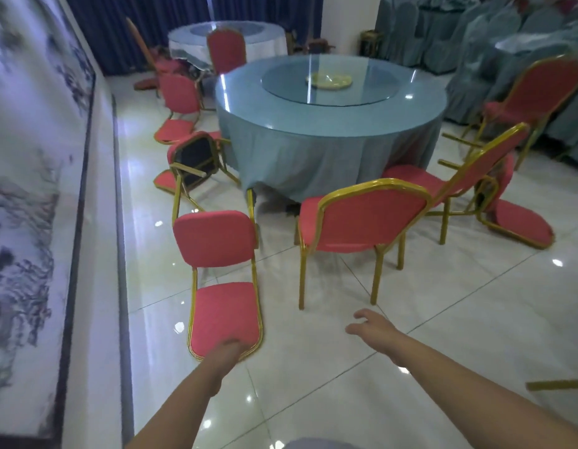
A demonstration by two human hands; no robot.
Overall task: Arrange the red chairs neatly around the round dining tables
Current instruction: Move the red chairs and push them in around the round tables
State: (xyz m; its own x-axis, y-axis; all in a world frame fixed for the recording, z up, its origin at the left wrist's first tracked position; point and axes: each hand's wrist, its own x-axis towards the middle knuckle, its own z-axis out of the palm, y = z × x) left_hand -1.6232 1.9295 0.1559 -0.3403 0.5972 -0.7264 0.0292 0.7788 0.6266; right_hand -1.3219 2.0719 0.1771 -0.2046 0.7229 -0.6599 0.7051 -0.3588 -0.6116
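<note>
my left hand (227, 350) was closed over the near rim of the tipped chair (226, 314). that chair lay on its back on the tiled floor (459, 319) at near left, backrest flat, seat standing up, legs pointing toward the round table (329, 131). i could not see the fingertips; they were tucked under the rim. my right hand (369, 325) hung above the floor to the right, fingers loosely spread and holding nothing. it was a little nearer than the upright chair (368, 218), which stood with its back to me at the table's near edge.

further right a leaning chair (469, 176) sat tilted, with a fallen chair (517, 222) on the floor just beside it. a side chair (537, 92) stood beyond them at far right. left of the table, two overturned chairs (192, 157) lay close together near the wall. a far chair (226, 50) stood upright between the round table and the far table (197, 37). a glass turntable (362, 92) sat on the blue cloth. an ink painting (28, 157) ran along the left wall.
</note>
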